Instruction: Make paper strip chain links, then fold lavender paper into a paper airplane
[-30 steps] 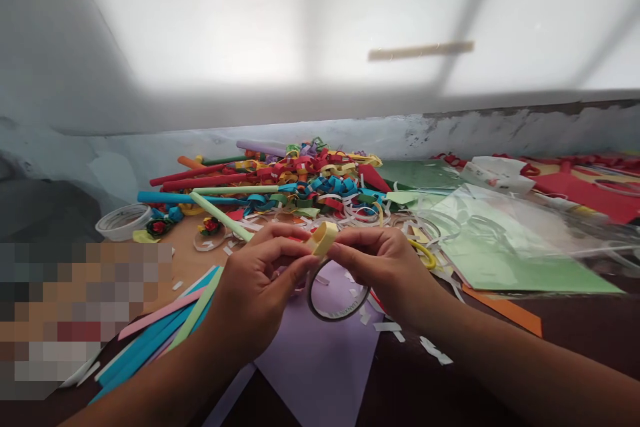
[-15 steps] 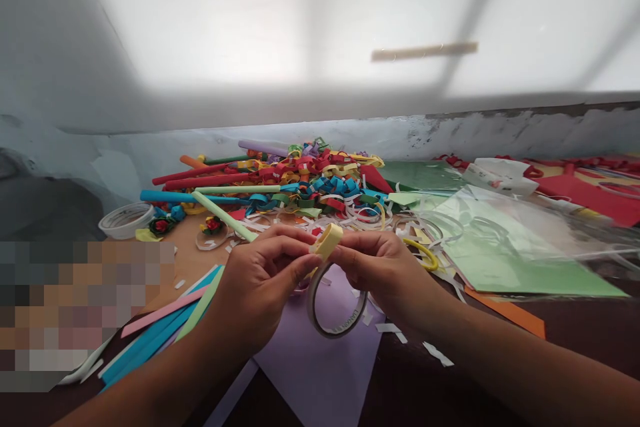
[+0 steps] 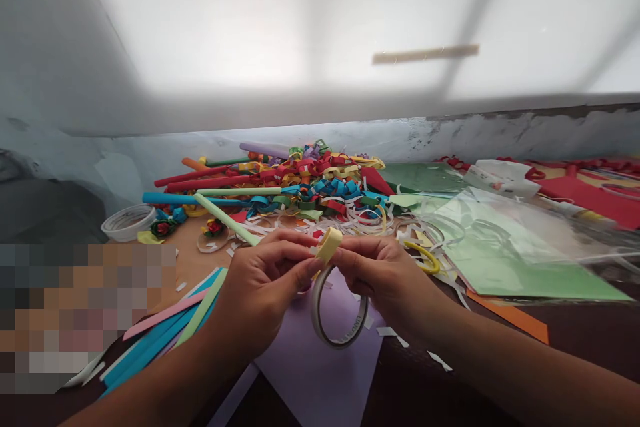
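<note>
My left hand (image 3: 265, 283) is closed, pinching the left side of a small yellow paper loop (image 3: 331, 243). On the loop's other side, the fingers of my right hand (image 3: 377, 270) are closed on it too. A roll of tape (image 3: 316, 313) hangs under the fingertips, nearest my right hand; how it is held there is hidden. A tiny white piece, perhaps tape, shows by my left fingertips. Below both hands lies a sheet of purple paper (image 3: 320, 380) on the dark tabletop. Blue, pink and green paper strips (image 3: 150, 340) lie left of my left forearm.
Colourful paper chains (image 3: 320, 177) and rolled paper tubes (image 3: 210, 180) are heaped against the wall. Green sheets (image 3: 525, 273) under clear plastic lie at right, near an orange strip (image 3: 510, 317). A white tape roll (image 3: 129, 223) sits at left. White scraps (image 3: 393, 333) are scattered about.
The tape roll has swung slightly lower and to the right. Both hands keep their pinch on the yellow loop, with little movement; the view has shifted slightly.
</note>
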Motion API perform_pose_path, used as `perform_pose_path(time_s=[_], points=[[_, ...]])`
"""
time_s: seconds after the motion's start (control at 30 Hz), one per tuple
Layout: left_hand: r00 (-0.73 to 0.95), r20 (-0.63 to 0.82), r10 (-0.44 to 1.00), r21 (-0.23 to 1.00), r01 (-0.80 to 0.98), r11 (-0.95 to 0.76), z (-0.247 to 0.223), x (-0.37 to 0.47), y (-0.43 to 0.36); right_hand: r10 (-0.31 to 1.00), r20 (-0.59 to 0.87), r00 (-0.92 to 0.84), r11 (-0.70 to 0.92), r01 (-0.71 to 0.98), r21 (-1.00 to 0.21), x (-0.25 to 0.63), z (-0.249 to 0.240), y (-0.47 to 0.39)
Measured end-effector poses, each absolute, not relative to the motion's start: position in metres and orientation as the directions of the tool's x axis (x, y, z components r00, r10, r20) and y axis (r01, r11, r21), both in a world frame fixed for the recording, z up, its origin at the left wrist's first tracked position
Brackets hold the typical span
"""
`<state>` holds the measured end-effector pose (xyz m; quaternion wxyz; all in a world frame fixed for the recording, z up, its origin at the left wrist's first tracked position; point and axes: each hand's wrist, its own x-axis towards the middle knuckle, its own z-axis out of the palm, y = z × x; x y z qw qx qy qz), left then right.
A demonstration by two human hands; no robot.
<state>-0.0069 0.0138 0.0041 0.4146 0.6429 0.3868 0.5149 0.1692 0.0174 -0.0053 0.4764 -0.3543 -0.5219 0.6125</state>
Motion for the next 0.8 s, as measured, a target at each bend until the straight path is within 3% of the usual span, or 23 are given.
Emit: perform_pose_path(time_s=[0.4,0.8], points=[[0.218,0.32,0.922,0.929,0.117,-0.35,0.005,-0.008,0.015,0.953,0.134,-0.27,0.078,-0.207,-0.975,0.167,-0.002,0.017],[0.262,0.308,0.915,0.948,-0.162,-0.273,-0.002,-0.009,0.016,0.922,0.162,-0.353,0.081,-0.234,-0.969,0.172,-0.002,0.018]])
